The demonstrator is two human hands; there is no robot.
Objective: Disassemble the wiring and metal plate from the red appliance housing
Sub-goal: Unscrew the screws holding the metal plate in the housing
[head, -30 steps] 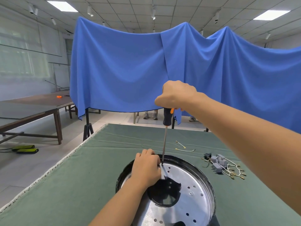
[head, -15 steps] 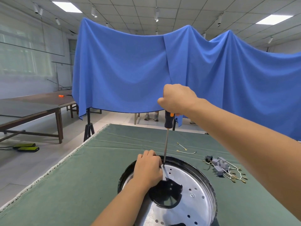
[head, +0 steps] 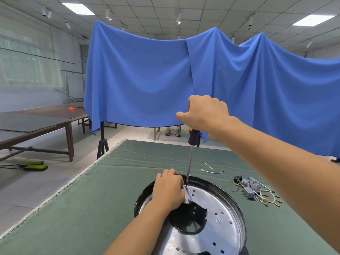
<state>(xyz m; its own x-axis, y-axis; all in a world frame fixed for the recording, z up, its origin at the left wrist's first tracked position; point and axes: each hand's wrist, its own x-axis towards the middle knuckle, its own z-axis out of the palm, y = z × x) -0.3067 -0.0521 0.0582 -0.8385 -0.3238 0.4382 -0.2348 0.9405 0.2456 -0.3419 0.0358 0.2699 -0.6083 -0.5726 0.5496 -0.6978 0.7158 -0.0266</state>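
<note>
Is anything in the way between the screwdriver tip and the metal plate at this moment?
Nothing visible. The right hand grips the screwdriver upright, its tip already down on the metal plate near the far rim. The left hand rests on the plate just left of the tip, beside it rather than under it.

metal plate (head: 211, 234) cut off below, screwdriver (head: 191, 155) handle top hidden inside right hand (head: 204, 111)

Two bare forearms, bare hands (head: 204, 112), no sleeves visible
</note>
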